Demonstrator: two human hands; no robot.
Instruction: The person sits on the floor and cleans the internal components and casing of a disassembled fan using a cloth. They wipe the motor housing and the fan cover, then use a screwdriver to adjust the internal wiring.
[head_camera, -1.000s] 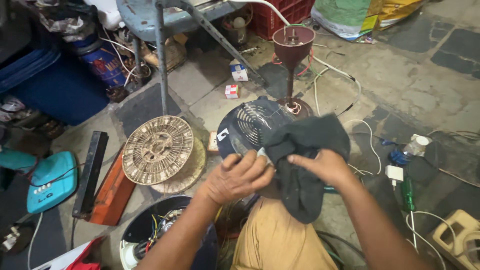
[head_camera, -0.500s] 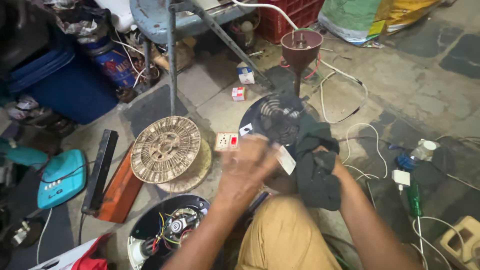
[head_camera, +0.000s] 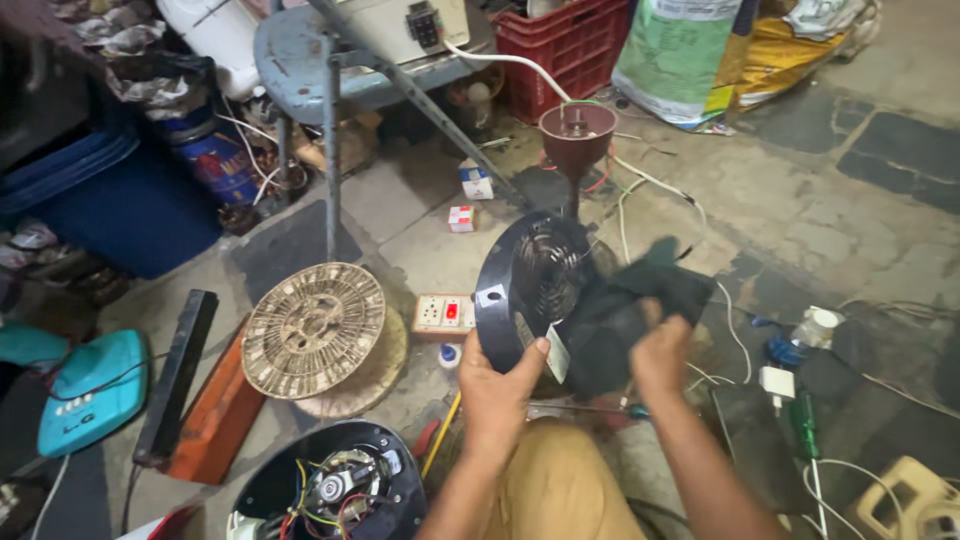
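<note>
Fan housing (head_camera: 535, 285) — dark, round, with a grille — sits upright above the person's lap, left hand (head_camera: 497, 385) gripping its lower rim, right hand (head_camera: 660, 355) pressing a dark cloth (head_camera: 640, 310) against its side. Wiping looks underway, dust remaining. Beside the knee, an open black motor casing (head_camera: 335, 485) holds coloured wires.

Dark grille cover (head_camera: 535, 290), black cloth (head_camera: 630, 315)

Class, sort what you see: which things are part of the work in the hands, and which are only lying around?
In hand:
left hand holding round dark fan cover
right hand pressing dark cloth on it

Lying about:
dusty round grille
socket board
red crate
funnel-shaped stand
</note>
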